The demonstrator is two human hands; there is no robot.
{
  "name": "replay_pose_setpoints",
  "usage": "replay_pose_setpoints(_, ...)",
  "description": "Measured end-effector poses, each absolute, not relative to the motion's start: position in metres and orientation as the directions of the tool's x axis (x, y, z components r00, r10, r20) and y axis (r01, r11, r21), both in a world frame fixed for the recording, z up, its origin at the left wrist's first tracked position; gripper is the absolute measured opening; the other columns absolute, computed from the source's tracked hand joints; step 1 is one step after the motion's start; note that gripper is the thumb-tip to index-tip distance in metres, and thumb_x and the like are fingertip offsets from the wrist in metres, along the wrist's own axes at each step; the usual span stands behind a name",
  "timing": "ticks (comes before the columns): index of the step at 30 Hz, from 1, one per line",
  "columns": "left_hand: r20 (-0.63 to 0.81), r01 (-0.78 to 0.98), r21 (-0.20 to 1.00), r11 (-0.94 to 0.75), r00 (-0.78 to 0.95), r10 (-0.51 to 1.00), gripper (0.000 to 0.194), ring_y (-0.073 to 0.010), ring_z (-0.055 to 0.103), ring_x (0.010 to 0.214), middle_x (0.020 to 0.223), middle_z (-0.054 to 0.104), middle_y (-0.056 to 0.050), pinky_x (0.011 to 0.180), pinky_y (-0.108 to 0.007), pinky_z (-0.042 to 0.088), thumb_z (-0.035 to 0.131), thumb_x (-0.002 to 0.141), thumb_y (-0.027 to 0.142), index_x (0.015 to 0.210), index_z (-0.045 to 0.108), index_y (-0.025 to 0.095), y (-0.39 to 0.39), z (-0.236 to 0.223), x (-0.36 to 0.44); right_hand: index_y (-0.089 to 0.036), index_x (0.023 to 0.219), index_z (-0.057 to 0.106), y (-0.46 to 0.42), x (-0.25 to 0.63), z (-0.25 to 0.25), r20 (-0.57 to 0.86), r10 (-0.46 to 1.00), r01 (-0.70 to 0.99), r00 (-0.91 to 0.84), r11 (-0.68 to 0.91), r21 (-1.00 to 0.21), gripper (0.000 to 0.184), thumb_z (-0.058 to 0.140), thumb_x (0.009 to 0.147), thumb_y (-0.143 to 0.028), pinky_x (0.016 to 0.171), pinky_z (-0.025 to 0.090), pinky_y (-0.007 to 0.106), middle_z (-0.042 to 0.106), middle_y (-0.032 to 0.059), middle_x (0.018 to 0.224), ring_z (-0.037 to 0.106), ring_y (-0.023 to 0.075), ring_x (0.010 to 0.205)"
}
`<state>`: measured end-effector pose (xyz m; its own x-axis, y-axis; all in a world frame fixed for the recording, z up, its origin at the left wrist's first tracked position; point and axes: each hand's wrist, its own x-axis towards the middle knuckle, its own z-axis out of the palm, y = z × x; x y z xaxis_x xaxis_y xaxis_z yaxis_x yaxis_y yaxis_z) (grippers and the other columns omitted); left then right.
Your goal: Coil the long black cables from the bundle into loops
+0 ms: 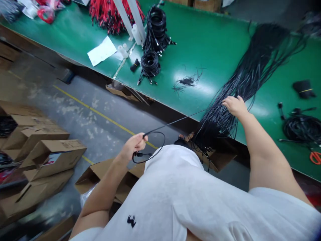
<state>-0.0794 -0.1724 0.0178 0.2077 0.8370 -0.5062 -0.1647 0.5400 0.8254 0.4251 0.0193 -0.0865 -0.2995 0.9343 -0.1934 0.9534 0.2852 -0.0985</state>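
Table (215, 43): green, running across my front. Boxes (54, 159): brown card, on the floor to my left. Bundle (250, 72): many black cables, lying slantwise over the table on my right; its near end hangs off the edge, above an open carton (223, 159). Red cables (114, 18): heaped at the far left of the table, behind a white upright (124, 16). Black coils (155, 30): piled just right of that upright. Loose coil (302, 127): near the right edge of view, well apart from the bundle.

Right hand (235, 106): on the bundle, fingers bent; cannot tell whether they pinch a strand. Left hand (136, 144): out past the table edge, fingers curled tight round one cable (173, 122). The cable runs nearly straight from this grip to the bundle; a loop of it hangs at my fist.

Paper (102, 51): white, left of the coils. Strips (187, 81): thin, black, scattered between coils and bundle. Scissors (315, 158): orange handle, beside the loose coil.
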Motion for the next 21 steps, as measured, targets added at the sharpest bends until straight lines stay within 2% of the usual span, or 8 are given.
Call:
replay_pose_setpoints(3,-0.494,-0.130,0.850,0.511,0.142,0.858,0.038,-0.0051,0.026,0.045,0.054,0.031,0.009,0.044,-0.019,0.023,0.063,0.087,0.054,0.084,0.057,0.017,-0.180,-0.004,-0.081,-0.010,0.080,0.065,0.001,0.425,-0.081,-0.219,0.927,0.953,-0.303,0.299,-0.051,0.035,0.042,0.100,-0.027,0.079,0.031,0.034,0.067,0.0206,0.091,0.055,0.0193,0.084)
replay_pose_setpoints(6,-0.459,-0.112,0.881,0.460,0.034,0.888,0.039,-0.0072,0.042,0.055,0.062,0.045,0.006,0.055,-0.019,0.038,0.063,0.086,0.056,0.082,0.051,0.019,-0.185,-0.025,-0.079,-0.014,0.073,0.063,-0.056,0.374,-0.065,-0.263,0.852,0.891,-0.452,0.444,-0.094,0.038,0.041,0.099,-0.030,0.070,0.032,0.031,0.067,0.0149,0.081,0.056,0.0185,0.074)
replay_pose_setpoints(8,-0.480,0.008,0.877,0.480,0.057,0.876,0.040,-0.0104,0.052,0.064,0.073,0.058,0.001,0.061,-0.022,0.045,0.060,0.087,0.058,0.082,0.051,0.019,-0.186,-0.035,-0.078,-0.015,0.074,0.064,-0.107,0.328,-0.053,-0.313,0.728,0.792,-0.610,0.568,-0.225,0.042,0.036,0.101,-0.031,0.066,0.032,0.030,0.068,0.0123,0.081,0.058,0.0180,0.073)
replay_pose_setpoints(10,-0.506,0.169,0.857,0.487,0.096,0.857,0.038,-0.0130,0.057,0.068,0.076,0.064,-0.001,0.065,-0.025,0.047,0.057,0.088,0.056,0.079,0.051,0.020,-0.186,-0.039,-0.074,-0.018,0.074,0.064,-0.152,0.285,-0.039,-0.344,0.456,0.571,-0.821,0.665,-0.481,0.038,0.040,0.099,-0.031,0.062,0.031,0.027,0.068,0.0069,0.078,0.058,0.0150,0.070)
replay_pose_setpoints(13,-0.453,0.331,0.852,0.406,0.076,0.888,0.032,-0.0118,0.052,0.060,0.062,0.058,0.003,0.067,-0.025,0.045,0.053,0.093,0.045,0.073,0.051,0.021,-0.177,-0.034,-0.058,-0.017,0.076,0.063,-0.176,0.235,-0.015,-0.299,0.239,0.382,-0.924,0.636,-0.670,0.034,0.042,0.098,-0.033,0.058,0.027,0.025,0.067,0.0040,0.074,0.054,0.0117,0.064)
replay_pose_setpoints(15,-0.378,0.335,0.882,0.330,0.088,0.921,0.030,-0.0118,0.053,0.065,0.065,0.059,0.002,0.071,-0.025,0.044,0.051,0.095,0.042,0.074,0.054,0.020,-0.167,-0.026,-0.039,-0.016,0.078,0.063,-0.160,0.214,0.003,-0.273,0.301,0.404,-0.914,0.598,-0.692,0.037,0.039,0.100,-0.034,0.058,0.027,0.024,0.065,0.0044,0.074,0.051,0.0106,0.061)
replay_pose_setpoints(18,-0.354,0.130,0.935,0.331,0.249,0.901,0.033,-0.0149,0.060,0.077,0.074,0.064,-0.001,0.077,-0.027,0.046,0.057,0.090,0.051,0.081,0.056,0.019,-0.152,-0.013,-0.011,-0.016,0.076,0.062,-0.113,0.203,0.025,-0.173,0.440,0.415,-0.881,0.543,-0.730,0.041,0.039,0.100,-0.040,0.061,0.027,0.024,0.063,0.0034,0.072,0.049,0.0102,0.062)
replay_pose_setpoints(21,-0.370,-0.109,0.885,0.453,0.427,0.825,0.043,-0.0123,0.054,0.057,0.055,0.050,0.004,0.060,-0.026,0.044,0.060,0.086,0.060,0.080,0.053,0.018,-0.147,-0.003,-0.001,-0.017,0.074,0.062,-0.069,0.218,0.033,-0.151,0.613,0.511,-0.776,0.471,-0.719,0.043,0.044,0.096,-0.048,0.062,0.029,0.024,0.062,0.0022,0.070,0.049,0.0110,0.064)
